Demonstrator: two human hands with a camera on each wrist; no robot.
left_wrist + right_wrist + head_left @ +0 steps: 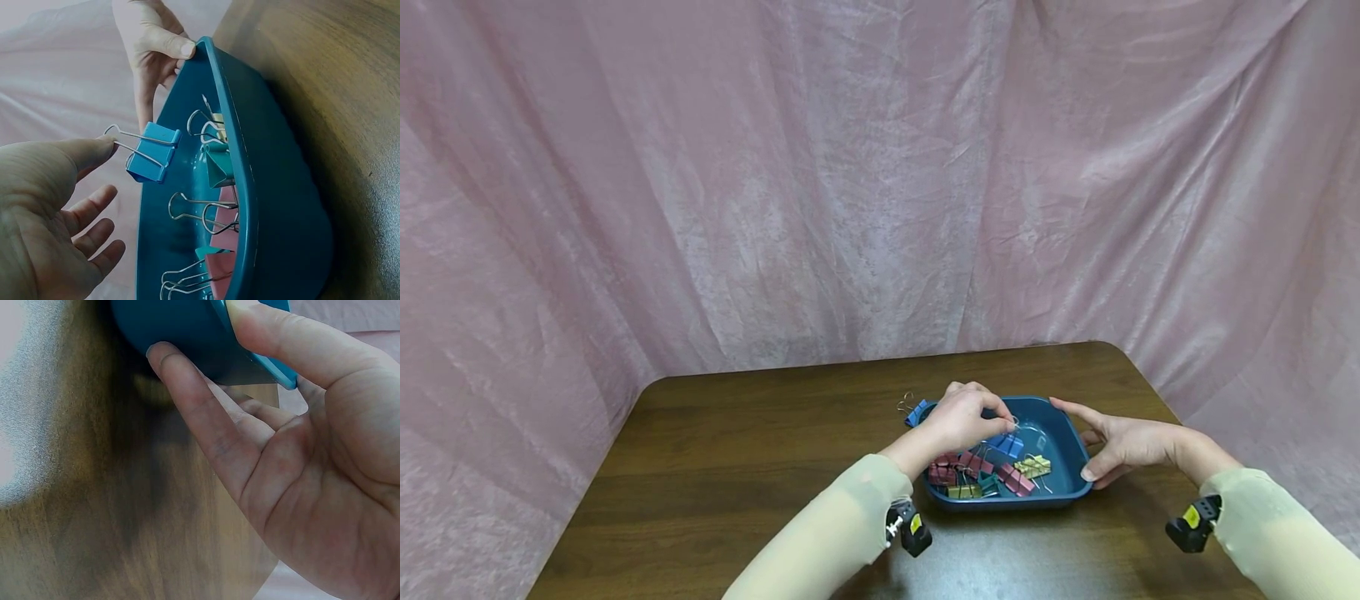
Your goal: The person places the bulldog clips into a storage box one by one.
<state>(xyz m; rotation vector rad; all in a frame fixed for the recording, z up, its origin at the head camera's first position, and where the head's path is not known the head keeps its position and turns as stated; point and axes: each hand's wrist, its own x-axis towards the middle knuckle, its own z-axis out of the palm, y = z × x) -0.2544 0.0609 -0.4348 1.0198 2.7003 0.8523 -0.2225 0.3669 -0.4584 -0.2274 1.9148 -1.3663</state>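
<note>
My left hand (962,417) pinches a blue binder clip (154,152) by one wire handle, between thumb and a finger. The clip hangs over the dark teal tray (1063,446), and the other fingers are spread below in the left wrist view. On the tray's right side my right hand (1127,446) grips the wall, thumb at the rim and fingers against the outside. Inside the tray lie several pink binder clips (1017,480), a yellow patterned one (1033,467), green ones (219,165) and a gold one (964,492).
Another blue binder clip (915,413) is at the tray's far left corner; whether it touches the rim I cannot tell. The wooden table (715,475) extends to the left. A pink curtain (850,183) hangs behind the table's far edge.
</note>
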